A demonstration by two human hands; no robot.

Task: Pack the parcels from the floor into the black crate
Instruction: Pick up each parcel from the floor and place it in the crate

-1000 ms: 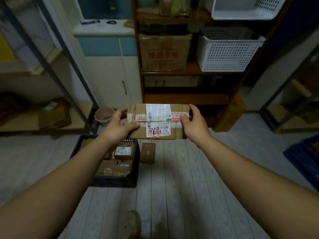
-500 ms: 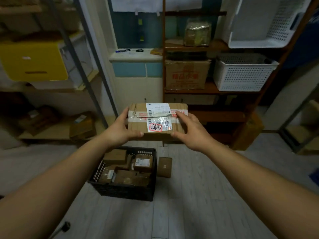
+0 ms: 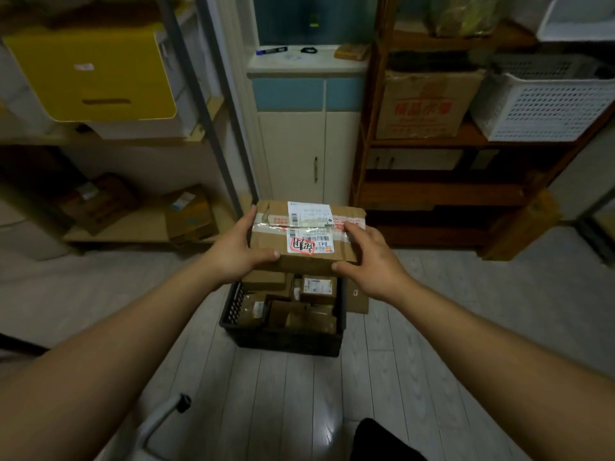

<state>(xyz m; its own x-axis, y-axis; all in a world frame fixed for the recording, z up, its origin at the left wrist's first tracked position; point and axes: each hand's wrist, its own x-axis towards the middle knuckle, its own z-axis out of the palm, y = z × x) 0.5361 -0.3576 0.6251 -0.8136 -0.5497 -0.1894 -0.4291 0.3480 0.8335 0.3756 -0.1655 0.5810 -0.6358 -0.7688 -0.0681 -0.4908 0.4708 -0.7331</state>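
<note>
Above the black slatted plastic crate (image 3: 283, 337) on the pale plank floor (image 3: 299, 394), we hold a taped brown cardboard parcel (image 3: 307, 236) with white labels. Our left hand (image 3: 234, 252) and right hand (image 3: 369, 261) clasp its ends, thumbs on its near edge. Smaller brown parcels (image 3: 293, 311) fill the crate.

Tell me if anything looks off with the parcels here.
The held cardboard parcel has wrinkled, peeling tape near its left edge. Parcels in the black crate lie jumbled and tilted; one small parcel sits on the floor beside it.

Label (image 3: 309, 243) on parcel (image 3: 266, 234) between my left hand (image 3: 233, 257) and right hand (image 3: 369, 261): "B43". Carton (image 3: 429, 104) above right hand: red characters, unreadable.
</note>
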